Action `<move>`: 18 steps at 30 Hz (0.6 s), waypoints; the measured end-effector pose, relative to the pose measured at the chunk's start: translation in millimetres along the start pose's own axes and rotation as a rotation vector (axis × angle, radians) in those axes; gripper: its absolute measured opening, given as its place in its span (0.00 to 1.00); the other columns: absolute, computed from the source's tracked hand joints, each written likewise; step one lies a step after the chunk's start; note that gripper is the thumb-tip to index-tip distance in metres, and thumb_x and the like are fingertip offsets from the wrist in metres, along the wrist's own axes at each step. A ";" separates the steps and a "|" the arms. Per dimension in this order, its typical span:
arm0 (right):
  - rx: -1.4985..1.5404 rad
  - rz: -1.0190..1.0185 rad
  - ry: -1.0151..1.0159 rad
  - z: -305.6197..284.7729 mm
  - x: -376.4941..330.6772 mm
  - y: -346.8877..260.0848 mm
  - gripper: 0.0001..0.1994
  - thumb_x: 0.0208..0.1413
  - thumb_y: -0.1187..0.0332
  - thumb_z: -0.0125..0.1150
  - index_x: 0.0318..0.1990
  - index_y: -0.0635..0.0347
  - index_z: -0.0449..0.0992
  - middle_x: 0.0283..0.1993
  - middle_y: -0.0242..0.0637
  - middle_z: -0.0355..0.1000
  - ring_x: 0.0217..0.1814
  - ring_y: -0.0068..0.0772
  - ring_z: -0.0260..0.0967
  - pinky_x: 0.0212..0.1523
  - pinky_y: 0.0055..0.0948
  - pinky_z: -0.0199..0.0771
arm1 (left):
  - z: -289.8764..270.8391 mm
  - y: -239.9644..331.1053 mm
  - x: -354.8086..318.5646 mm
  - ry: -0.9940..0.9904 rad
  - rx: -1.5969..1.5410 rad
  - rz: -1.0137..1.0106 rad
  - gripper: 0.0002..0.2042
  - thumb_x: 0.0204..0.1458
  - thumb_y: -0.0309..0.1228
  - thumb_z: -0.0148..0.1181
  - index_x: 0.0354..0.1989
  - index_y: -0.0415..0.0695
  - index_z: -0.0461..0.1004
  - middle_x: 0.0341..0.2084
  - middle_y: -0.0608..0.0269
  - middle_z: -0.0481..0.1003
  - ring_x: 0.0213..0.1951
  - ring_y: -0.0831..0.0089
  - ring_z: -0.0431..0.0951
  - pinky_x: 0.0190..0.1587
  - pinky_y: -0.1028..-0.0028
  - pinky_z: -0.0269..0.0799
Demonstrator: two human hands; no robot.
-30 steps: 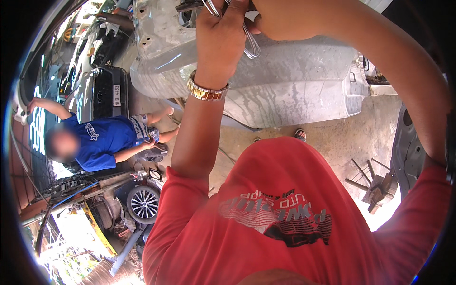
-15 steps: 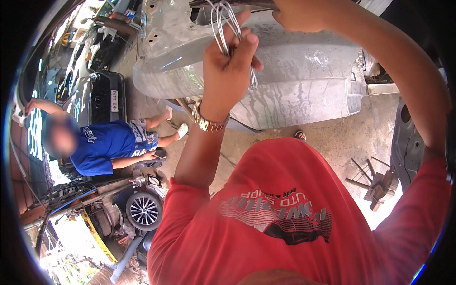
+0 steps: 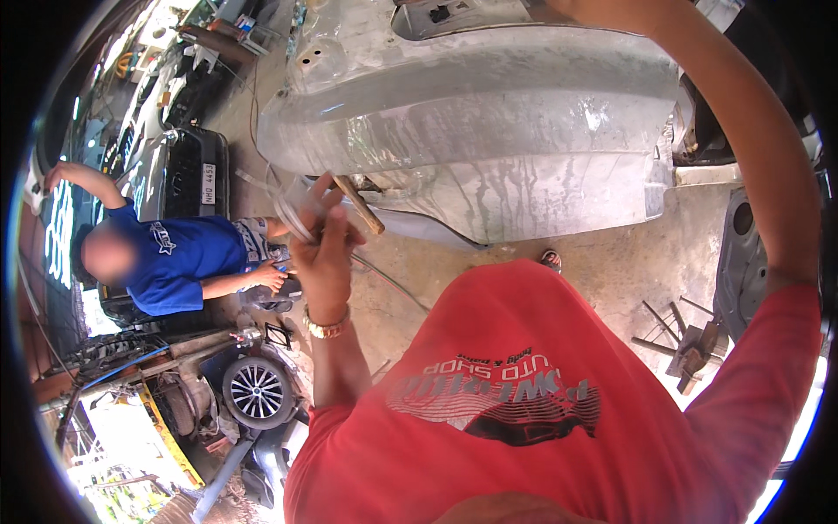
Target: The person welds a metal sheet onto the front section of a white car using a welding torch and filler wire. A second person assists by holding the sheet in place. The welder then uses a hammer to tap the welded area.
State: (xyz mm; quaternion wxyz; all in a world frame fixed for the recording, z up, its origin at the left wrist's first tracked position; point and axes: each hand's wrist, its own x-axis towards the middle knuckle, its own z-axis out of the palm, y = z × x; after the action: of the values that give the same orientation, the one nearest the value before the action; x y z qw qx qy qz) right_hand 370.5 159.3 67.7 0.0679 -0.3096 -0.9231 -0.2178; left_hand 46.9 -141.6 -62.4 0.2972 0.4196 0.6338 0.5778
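The left hand (image 3: 325,253) is holding a looped bundle of pale wire (image 3: 297,217), its fingers half curled around it and not fully closed. The wire is sticking out beyond the fingers toward the upper left, its far end blurring against the floor (image 3: 602,229). The bundle is hanging in the air, left of the middle of the view and near the lower left corner of a grey car body (image 3: 471,118). A watch (image 3: 326,327) with a metal band is circling the left wrist. Just beside the fingers, a wooden stick (image 3: 362,206) is slanting out from under the car body.

The right hand (image 3: 611,10) is reaching over the top of the car body, and the upper edge of the view is cutting it off, so I cannot tell how open it is or whether it is holding anything. Streaks are running down the car body's lower panel. The person is wearing a red shirt (image 3: 489,358), and a sandal (image 3: 551,259) is showing just past its hem.

Farther left, a co-worker in a blue shirt (image 3: 188,262) is standing beside a dark car (image 3: 194,166), raising one arm toward it. Below them, a wheel (image 3: 258,393) is lying among parts. On the right, a metal stand (image 3: 698,345) is standing near a grey door panel (image 3: 742,253).
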 end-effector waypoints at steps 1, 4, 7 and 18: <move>-0.020 0.009 0.005 -1.5 1.5 -0.8 0.17 0.58 0.57 0.67 0.49 0.57 0.81 0.37 0.47 0.83 0.41 0.55 0.82 0.41 0.53 0.82 | -14.8 -4.1 -3.6 0.039 0.019 -0.008 0.22 0.69 0.25 0.58 0.71 0.36 0.70 0.51 0.58 0.82 0.27 0.85 0.73 0.31 0.82 0.73; -0.019 0.064 -0.002 -2.0 4.5 -8.6 0.16 0.57 0.57 0.67 0.47 0.57 0.82 0.37 0.46 0.83 0.42 0.53 0.82 0.41 0.51 0.82 | -51.1 -10.3 -11.9 0.092 0.097 -0.001 0.21 0.70 0.25 0.58 0.69 0.34 0.71 0.48 0.61 0.83 0.26 0.88 0.71 0.28 0.84 0.67; 0.016 0.136 0.047 -0.8 -3.5 -8.5 0.16 0.58 0.57 0.68 0.47 0.57 0.82 0.38 0.45 0.82 0.43 0.53 0.82 0.42 0.50 0.82 | -73.0 -6.4 -14.4 0.147 0.107 0.003 0.20 0.70 0.25 0.57 0.69 0.35 0.71 0.43 0.65 0.83 0.25 0.90 0.68 0.26 0.84 0.59; 0.315 0.312 0.858 46.5 -99.3 -65.8 0.20 0.57 0.64 0.70 0.56 0.59 0.80 0.50 0.42 0.80 0.51 0.52 0.79 0.52 0.44 0.79 | -259.2 -30.2 -21.1 0.805 0.621 -0.028 0.18 0.65 0.28 0.63 0.62 0.37 0.78 0.32 0.71 0.77 0.27 0.81 0.68 0.29 0.76 0.65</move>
State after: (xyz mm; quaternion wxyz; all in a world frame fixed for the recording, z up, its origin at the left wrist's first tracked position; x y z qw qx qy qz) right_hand 410.8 79.1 -23.5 0.5204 -0.3126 -0.7760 -0.1708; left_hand -172.3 -284.7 -54.0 -0.1015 0.2239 0.8456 0.4739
